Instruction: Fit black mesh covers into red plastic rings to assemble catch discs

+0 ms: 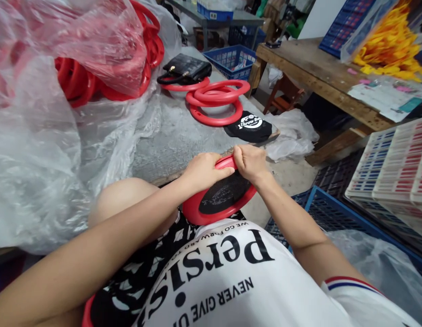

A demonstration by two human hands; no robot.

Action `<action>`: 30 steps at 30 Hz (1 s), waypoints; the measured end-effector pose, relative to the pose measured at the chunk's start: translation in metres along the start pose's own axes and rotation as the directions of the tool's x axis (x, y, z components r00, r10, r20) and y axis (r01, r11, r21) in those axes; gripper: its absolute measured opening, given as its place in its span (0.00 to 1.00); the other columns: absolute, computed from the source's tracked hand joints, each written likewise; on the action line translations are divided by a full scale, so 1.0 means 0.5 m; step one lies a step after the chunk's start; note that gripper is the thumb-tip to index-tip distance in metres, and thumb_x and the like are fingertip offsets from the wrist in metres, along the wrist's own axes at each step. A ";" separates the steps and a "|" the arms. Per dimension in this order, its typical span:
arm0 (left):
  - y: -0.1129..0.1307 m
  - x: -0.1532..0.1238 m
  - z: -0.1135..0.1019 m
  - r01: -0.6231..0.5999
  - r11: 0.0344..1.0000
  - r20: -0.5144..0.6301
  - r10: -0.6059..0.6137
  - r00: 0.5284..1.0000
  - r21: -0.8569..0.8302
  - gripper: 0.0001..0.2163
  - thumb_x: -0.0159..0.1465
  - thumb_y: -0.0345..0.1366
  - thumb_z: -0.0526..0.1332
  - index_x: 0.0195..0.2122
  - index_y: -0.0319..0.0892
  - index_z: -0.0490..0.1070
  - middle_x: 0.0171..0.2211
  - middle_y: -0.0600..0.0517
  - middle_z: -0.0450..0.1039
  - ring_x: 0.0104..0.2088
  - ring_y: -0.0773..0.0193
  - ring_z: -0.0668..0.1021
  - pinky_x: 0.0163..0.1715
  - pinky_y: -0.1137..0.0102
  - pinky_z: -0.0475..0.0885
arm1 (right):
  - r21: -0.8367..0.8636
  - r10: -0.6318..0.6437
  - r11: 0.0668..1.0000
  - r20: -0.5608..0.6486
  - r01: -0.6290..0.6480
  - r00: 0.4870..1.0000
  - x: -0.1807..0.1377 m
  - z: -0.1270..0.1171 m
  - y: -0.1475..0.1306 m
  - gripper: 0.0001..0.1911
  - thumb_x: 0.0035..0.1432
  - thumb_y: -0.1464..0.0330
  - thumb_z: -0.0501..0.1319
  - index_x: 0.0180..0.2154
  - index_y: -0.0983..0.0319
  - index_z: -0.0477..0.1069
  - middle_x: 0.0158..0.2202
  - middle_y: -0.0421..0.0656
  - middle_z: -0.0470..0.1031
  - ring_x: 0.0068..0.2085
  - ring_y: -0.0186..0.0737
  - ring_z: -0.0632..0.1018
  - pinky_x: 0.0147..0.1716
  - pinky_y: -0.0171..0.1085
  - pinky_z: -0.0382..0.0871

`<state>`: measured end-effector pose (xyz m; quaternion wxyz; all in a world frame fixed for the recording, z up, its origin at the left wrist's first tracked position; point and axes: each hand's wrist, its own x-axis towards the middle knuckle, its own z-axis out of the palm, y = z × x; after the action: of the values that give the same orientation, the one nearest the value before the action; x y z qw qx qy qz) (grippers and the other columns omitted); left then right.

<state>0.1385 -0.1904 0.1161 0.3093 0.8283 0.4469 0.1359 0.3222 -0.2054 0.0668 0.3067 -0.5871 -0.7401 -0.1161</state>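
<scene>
A red ring with black mesh stretched across it (pixel 220 198) rests against my lap, tilted toward me. My left hand (pixel 203 170) and my right hand (pixel 250 161) both grip its far rim, fingers curled over the edge, thumbs close together. On the grey table ahead lie three bare red rings (pixel 217 101), overlapping. A black mesh piece with white print (pixel 251 126) lies just beyond my hands at the table's edge.
A clear plastic bag full of red rings (pixel 95 63) fills the left. A black handbag (pixel 184 69) sits behind the rings. Blue crates (pixel 231 59) stand behind and at my right (pixel 320 213). A wooden bench (pixel 320 77) holds yellow parts (pixel 391 45). White crates (pixel 395 168) stack at right.
</scene>
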 end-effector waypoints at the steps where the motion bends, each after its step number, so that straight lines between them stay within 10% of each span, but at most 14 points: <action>1: -0.001 0.001 0.001 0.021 1.000 -0.004 -0.021 1.000 -0.019 0.15 0.60 0.50 0.63 0.30 0.41 0.76 0.26 0.51 0.74 0.29 0.61 0.74 0.33 0.67 0.66 | 0.009 0.004 1.000 0.000 -0.004 1.000 0.001 0.003 0.001 0.27 0.73 0.62 0.43 0.23 0.60 0.66 0.21 0.45 0.72 0.24 0.38 0.69 0.28 0.40 0.52; 11: 0.005 -0.011 -0.007 0.111 0.994 -0.039 -0.112 0.993 -0.009 0.19 0.60 0.54 0.61 0.37 0.42 0.77 0.35 0.46 0.80 0.37 0.53 0.79 0.36 0.65 0.69 | 0.086 -0.125 0.988 -0.053 0.129 0.991 0.031 0.012 0.007 0.26 0.71 0.64 0.45 0.21 0.61 0.66 0.19 0.43 0.71 0.22 0.35 0.69 0.26 0.38 0.52; 19: 0.010 -0.054 -0.062 0.140 0.941 -0.057 -0.165 0.985 -0.308 0.24 0.61 0.59 0.60 0.41 0.41 0.74 0.35 0.48 0.79 0.36 0.57 0.78 0.36 0.66 0.72 | 0.519 -0.320 0.819 0.058 0.245 0.945 0.155 0.004 -0.009 0.29 0.72 0.57 0.44 0.24 0.61 0.71 0.23 0.43 0.76 0.24 0.36 0.73 0.28 0.37 0.61; 30: 0.064 -0.116 -0.166 -0.149 0.493 -0.289 -0.221 0.931 -0.857 0.20 0.65 0.54 0.62 0.40 0.39 0.74 0.25 0.52 0.74 0.28 0.63 0.77 0.31 0.69 0.75 | 0.876 -0.256 0.454 -0.048 0.164 0.965 0.355 0.022 -0.145 0.37 0.64 0.39 0.45 0.21 0.59 0.70 0.23 0.44 0.74 0.27 0.40 0.74 0.34 0.42 0.72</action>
<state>0.0850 -0.2188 0.2035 0.5983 0.5094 0.3835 0.4853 0.2288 -0.0788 0.1767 0.5113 -0.2581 -0.7755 0.2656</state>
